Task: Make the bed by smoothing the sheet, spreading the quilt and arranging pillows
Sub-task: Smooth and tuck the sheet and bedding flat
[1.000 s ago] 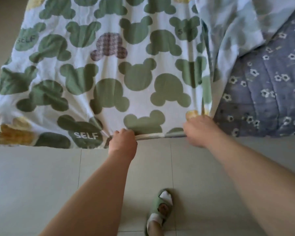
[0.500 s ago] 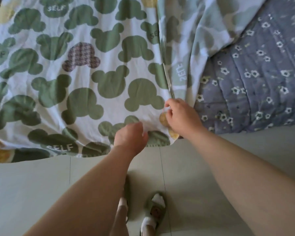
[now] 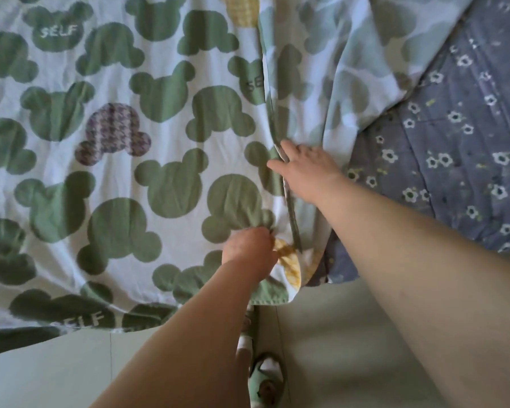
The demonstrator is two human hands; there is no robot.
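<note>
Ok so this is the quilt-spreading step, not pillows yet. The quilt (image 3: 165,92), white with green mouse-head blobs, lies mostly flat over the left and middle, and its near edge hangs down toward the floor (image 3: 351,348). On the right a strip of it is flipped back on itself so the paler underside shows. The folded edge (image 3: 292,213) runs from the top down to the near corner.

The left hand (image 3: 248,253) is right by that corner, fingers (image 3: 256,235) curled into the fabric and bunching it up, so that one's gripping the quilt. The right hand (image 3: 306,172) sits further up the folded edge with its fingers pretty much straight and laid flat on the cloth. It looks like pressing rather than grabbing, though I can't see if the thumb hooks under the hem.

The blue flowery sheet (image 3: 460,148) is bare to the right of the flipped strip. My guess for the next move: get hold of that folded edge and peel it over to the right so it covers the sheet, then tug the corner square. The fabric's floppy, so both hands probably need to pull together or it'll just wrinkle.

Head count:
- one quilt
- one sheet
- two hands
- one green slipper (image 3: 267,378) that's clear to see
- zero pillows in sight
</note>
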